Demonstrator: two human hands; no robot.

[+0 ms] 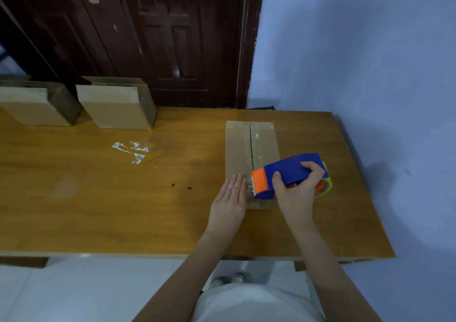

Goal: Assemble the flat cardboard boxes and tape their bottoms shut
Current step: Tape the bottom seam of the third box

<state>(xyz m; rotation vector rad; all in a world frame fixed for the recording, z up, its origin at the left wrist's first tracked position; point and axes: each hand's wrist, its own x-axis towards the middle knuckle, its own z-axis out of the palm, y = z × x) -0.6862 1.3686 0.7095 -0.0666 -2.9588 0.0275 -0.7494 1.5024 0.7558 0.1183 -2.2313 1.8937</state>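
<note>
A: What colours is the tape dispenser (291, 175) showing?

B: Its body is showing deep blue, the front piece bright orange, and the tape roll (325, 188) at the back is glowing yellow-green with an orange hub.

A: And the box (240, 149) under it?

B: It is looking plain tan brown, with a dark seam running down its middle and glossy clear tape shining along it. The two boxes (113, 107) at the back are showing the same tan.

A: The surface (98, 198)?

B: It is showing honey-brown wood grain, with white smears (130, 150) and two small dark specks (181, 186).

A: Behind?

B: The door (153, 38) is gleaming dark reddish brown, and the wall (357, 50) is showing pale blue.
</note>
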